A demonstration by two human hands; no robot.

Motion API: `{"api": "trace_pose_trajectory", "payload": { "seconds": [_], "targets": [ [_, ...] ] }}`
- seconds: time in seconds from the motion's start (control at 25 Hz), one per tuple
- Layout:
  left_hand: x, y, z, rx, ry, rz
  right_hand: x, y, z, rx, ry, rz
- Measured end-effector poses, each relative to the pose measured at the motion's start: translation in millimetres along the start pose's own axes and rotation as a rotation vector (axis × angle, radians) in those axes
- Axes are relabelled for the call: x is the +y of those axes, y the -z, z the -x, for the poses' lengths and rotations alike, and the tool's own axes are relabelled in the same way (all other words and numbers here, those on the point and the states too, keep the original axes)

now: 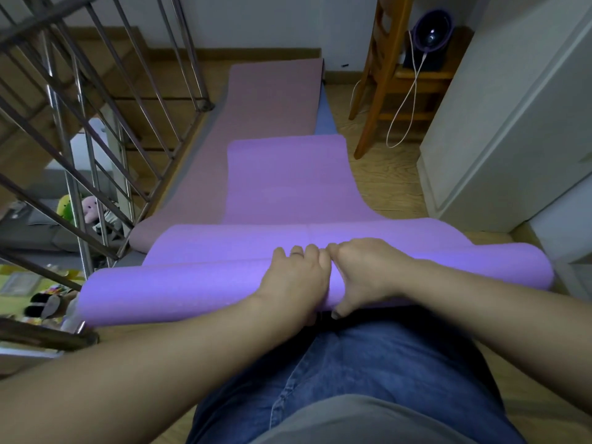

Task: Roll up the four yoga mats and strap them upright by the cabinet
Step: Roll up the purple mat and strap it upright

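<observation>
A purple yoga mat (282, 181) lies on the floor in front of me, its near end wound into a thick roll (179, 290) across my knees. My left hand (296, 277) and my right hand (365, 270) sit side by side on the middle of the roll, fingers curled over its top and thumbs under its near side. Beneath the purple mat lies a pink mat (272, 94), flat and stretching to the far wall. A blue mat's edge (324, 120) shows under the pink one on the right.
A metal stair railing (96, 129) runs along the left of the mats. A wooden chair (394, 75) with a white cable stands at the back right. A white cabinet (499, 129) stands to the right. Wooden floor shows between mat and cabinet.
</observation>
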State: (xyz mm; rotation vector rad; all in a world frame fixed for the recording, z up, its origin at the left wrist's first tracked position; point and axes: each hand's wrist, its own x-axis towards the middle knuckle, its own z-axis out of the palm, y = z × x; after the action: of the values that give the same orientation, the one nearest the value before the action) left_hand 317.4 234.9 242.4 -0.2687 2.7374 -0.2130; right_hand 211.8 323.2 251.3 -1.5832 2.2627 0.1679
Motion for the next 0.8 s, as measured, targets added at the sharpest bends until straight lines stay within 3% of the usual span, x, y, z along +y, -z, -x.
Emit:
{"api": "trace_pose_trajectory", "payload": {
  "seconds": [0.2,0.28,0.4,0.44,0.56,0.64,0.72,0.8],
  "targets": [
    [-19.1,1.0,-7.8,0.010,0.003,0.123,-12.5,-23.9,8.9,0.204,-0.001,0.195],
    [-13.4,1.3,-8.7,0.029,0.032,0.120,-7.9,-15.6,2.3,0.168,0.000,0.142],
    [-0.8,-12.3,-3.3,0.198,0.073,-0.006,5.8,8.3,-14.8,-0.034,-0.038,0.014],
    [-3.7,-14.7,-5.5,0.270,0.075,-0.012,4.7,7.5,-17.1,-0.026,-0.048,0.007],
    [-12.0,-12.7,-11.5,0.135,0.057,0.010,-1.7,-26.8,-10.7,0.260,-0.057,0.171],
    [-14.2,-8.2,-16.5,0.147,0.053,0.011,0.9,-47.2,-9.2,0.457,-0.045,0.191],
    [-15.7,-5.3,-20.8,0.121,0.064,0.042,5.2,-42.9,-13.3,0.452,-0.033,0.144],
    [-18.3,5.8,-20.5,0.078,0.047,0.107,1.6,-21.9,-10.1,0.322,-0.026,0.145]
  ]
}}
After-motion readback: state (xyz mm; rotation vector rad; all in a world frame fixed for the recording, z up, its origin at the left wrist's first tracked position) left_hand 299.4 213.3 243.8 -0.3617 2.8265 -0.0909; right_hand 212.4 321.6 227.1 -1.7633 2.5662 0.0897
